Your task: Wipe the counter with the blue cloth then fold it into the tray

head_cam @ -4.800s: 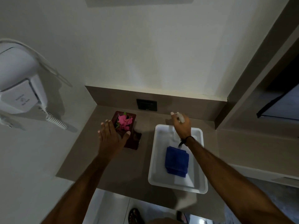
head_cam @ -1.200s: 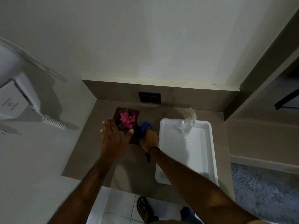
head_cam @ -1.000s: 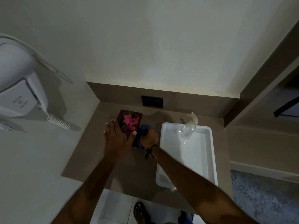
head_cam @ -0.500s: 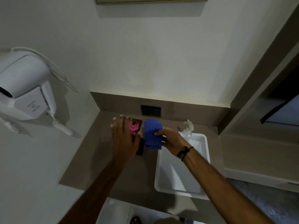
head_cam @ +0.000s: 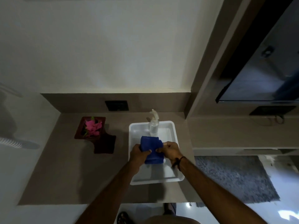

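- dark wooden dish point(head_cam: 90, 128) with pink flowers point(head_cam: 93, 127), back left part of the worktop point(head_cam: 61, 172)
- left hand point(head_cam: 139, 154) closed on left edge of blue cloth point(head_cam: 151, 149)
- cloth bunched, part folded, held over the middle of white tray point(head_cam: 175, 179)
- clear spray bottle point(head_cam: 153, 125) upright at tray's back edge
- right hand point(head_cam: 171, 150) pinching cloth's right side
- tray sits by worktop's right edge

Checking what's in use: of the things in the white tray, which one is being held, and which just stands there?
The cloth is held by both hands, left and right; the spray bottle stands untouched at the tray's far end.
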`<state>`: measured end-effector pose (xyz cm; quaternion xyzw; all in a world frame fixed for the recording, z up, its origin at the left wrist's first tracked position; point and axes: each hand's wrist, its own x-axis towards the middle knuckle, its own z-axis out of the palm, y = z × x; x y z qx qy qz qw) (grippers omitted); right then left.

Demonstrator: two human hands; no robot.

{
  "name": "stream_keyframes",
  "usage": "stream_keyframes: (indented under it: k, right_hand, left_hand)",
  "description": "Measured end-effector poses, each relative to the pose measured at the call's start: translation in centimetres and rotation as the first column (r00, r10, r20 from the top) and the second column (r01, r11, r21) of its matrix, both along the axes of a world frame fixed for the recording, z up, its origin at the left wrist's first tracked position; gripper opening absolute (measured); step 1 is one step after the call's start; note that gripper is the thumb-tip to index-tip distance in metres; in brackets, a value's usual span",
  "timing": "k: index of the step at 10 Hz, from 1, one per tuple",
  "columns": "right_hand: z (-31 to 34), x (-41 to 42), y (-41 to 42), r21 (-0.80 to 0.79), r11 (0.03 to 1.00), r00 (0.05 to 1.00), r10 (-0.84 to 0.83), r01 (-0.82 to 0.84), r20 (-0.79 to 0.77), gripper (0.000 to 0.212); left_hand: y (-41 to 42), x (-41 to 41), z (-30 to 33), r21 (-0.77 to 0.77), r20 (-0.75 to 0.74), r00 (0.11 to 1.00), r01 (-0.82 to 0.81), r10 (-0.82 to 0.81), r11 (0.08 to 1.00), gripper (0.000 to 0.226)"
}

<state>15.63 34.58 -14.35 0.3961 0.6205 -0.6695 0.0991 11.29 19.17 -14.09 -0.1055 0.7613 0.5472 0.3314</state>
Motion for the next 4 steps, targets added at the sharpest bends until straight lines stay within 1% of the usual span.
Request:
stream_keyframes:
  k: [1,2,3,4]
  right_hand:
    - [-1.0,0.7,-0.1,0.279,0.955,0.992,0.076,-0.101,0.098,0.02]
    - [-0.9,1.0,-0.2,0.386,0.911,0.988,0.113,-0.146,0.108,0.024]
    - [0.3,0.2,0.5,0.496,0.864,0.996,0.09,-0.088,0.021,0.025]
    - [3.6,-1.1,2.3,0.673,0.74,0.986,0.112,-0.002,-0.12,0.038]
  left_hand:
    - [0.8,0.6,-0.9,-0.198,-0.028,0.991,0.122,-0.13,0.973,0.034]
    - [0.8,0.6,-1.0,-0.345,-0.108,0.962,0.2,-0.25,0.917,0.036]
    - [0.3,-0.8,0.2,-0.465,-0.199,0.917,0.222,-0.345,0.857,0.041]
    - [-0.7,-2.9,2.6,-0.524,-0.466,0.775,0.147,-0.427,0.839,0.054]
